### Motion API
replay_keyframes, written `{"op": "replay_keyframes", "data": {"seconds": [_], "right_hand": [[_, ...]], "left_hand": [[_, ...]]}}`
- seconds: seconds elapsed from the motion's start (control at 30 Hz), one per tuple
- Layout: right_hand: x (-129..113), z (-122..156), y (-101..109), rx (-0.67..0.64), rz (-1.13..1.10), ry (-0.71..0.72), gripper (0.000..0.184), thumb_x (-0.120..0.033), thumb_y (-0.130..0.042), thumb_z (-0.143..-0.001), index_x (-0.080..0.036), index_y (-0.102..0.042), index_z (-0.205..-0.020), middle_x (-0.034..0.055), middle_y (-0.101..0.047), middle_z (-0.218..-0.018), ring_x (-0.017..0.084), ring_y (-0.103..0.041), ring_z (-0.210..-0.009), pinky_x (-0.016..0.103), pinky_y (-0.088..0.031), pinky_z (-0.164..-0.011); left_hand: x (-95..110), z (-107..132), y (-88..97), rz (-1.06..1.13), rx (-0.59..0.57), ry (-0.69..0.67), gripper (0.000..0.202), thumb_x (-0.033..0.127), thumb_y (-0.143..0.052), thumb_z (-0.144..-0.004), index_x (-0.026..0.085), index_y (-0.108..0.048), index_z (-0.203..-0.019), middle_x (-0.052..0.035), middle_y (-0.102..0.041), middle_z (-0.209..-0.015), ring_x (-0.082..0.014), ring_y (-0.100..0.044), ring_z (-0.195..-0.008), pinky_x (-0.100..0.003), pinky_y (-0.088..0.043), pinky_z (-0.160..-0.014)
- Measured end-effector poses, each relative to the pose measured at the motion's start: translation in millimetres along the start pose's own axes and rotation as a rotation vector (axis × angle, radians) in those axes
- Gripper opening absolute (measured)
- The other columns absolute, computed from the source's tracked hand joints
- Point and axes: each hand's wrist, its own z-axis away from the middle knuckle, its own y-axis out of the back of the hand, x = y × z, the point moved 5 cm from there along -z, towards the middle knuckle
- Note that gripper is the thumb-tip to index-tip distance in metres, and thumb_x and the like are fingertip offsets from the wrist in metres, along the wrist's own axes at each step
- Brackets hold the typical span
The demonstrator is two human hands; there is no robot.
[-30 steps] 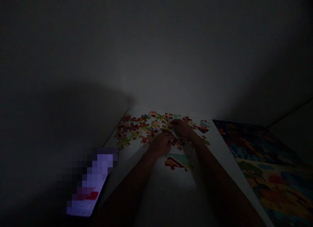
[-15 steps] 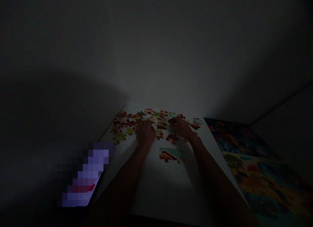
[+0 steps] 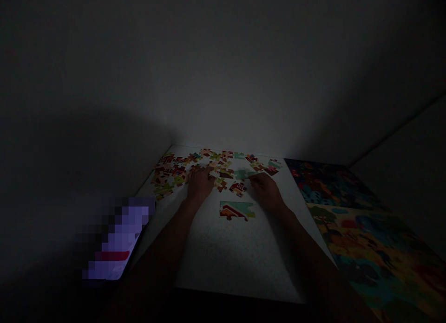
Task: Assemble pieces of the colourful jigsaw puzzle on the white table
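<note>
The scene is very dark. Several loose jigsaw pieces (image 3: 174, 172) lie scattered at the far end of a white board (image 3: 230, 253). My left hand (image 3: 200, 183) rests among them with its fingers bent down onto the pieces. My right hand (image 3: 265, 187) lies palm down at the right side of the pile, fingers touching a pale green piece (image 3: 242, 174). A small joined section of puzzle (image 3: 237, 210) sits on the board between and just in front of both hands. Whether either hand grips a piece is too dim to see.
A colourful picture sheet (image 3: 351, 230) lies along the right of the board. A lit, blurred screen (image 3: 116, 239) sits at the left edge. A plain wall (image 3: 223, 81) rises right behind the board.
My left hand has moved left and further into the loose pieces. My right hand has drawn back a little toward me. The view has shifted slightly.
</note>
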Motion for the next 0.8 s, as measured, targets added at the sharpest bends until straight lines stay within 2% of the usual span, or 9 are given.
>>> {"op": "replay_keyframes", "data": {"seconds": [0.17, 0.3, 0.43, 0.57, 0.67, 0.8], "right_hand": [[1.9, 1.4, -3.8, -0.032, 0.048, -0.020, 0.028, -0.018, -0.051, -0.083, -0.019, -0.072, -0.101, 0.0103, -0.070, -0.107, 0.023, -0.064, -0.099, 0.037, -0.049, -0.091], [-6.9, 2.7, -10.3, -0.126, 0.098, 0.014, 0.028, -0.023, -0.053, -0.086, -0.017, -0.072, -0.106, 0.0113, -0.070, -0.110, 0.025, -0.062, -0.104, 0.038, -0.046, -0.095], [-8.1, 1.4, -11.0, -0.163, 0.160, 0.006, 0.031, -0.024, -0.052, -0.089, -0.016, -0.072, -0.111, 0.0120, -0.070, -0.112, 0.026, -0.061, -0.108, 0.038, -0.044, -0.098], [-4.3, 0.9, -9.2, -0.152, 0.194, -0.007, 0.034, -0.019, -0.050, -0.089, -0.016, -0.071, -0.115, 0.0117, -0.069, -0.114, 0.025, -0.061, -0.109, 0.037, -0.044, -0.098], [-8.3, 2.2, -9.8, -0.161, 0.206, 0.001, 0.032, -0.024, -0.049, -0.092, -0.015, -0.070, -0.115, 0.0124, -0.069, -0.113, 0.025, -0.061, -0.108, 0.036, -0.044, -0.097], [-20.5, 6.1, -12.6, -0.208, 0.234, 0.007, 0.036, -0.041, -0.052, -0.094, -0.016, -0.068, -0.115, 0.0125, -0.069, -0.110, 0.025, -0.061, -0.108, 0.035, -0.045, -0.093]], "left_hand": [[-17.1, -0.9, 12.5, 0.005, 0.035, 0.026, 0.043, 0.011, -0.046, -0.087, 0.020, -0.066, -0.124, -0.0063, -0.069, -0.124, -0.0212, -0.060, -0.117, -0.035, -0.041, -0.107], [-16.6, 4.0, 7.0, -0.075, -0.028, 0.006, 0.037, 0.018, -0.046, -0.090, 0.020, -0.066, -0.122, -0.0083, -0.064, -0.130, -0.0236, -0.056, -0.123, -0.039, -0.038, -0.110], [-11.3, 10.2, 0.6, -0.135, -0.084, 0.005, 0.043, 0.036, -0.052, -0.092, 0.019, -0.059, -0.130, -0.0120, -0.051, -0.145, -0.0298, -0.042, -0.137, -0.047, -0.031, -0.115], [-20.0, 12.8, 6.0, -0.174, -0.079, 0.150, 0.068, 0.056, -0.058, -0.086, 0.017, -0.050, -0.141, -0.0173, -0.042, -0.152, -0.0369, -0.036, -0.140, -0.052, -0.026, -0.116], [-23.2, 13.5, 9.0, -0.153, -0.107, 0.141, 0.064, 0.054, -0.060, -0.086, 0.022, -0.051, -0.141, -0.0140, -0.044, -0.151, -0.0352, -0.038, -0.139, -0.051, -0.026, -0.115], [-23.2, 12.7, 7.6, -0.112, -0.136, 0.085, 0.052, 0.046, -0.060, -0.087, 0.027, -0.057, -0.135, -0.0080, -0.046, -0.150, -0.0320, -0.042, -0.136, -0.047, -0.027, -0.115]]}}
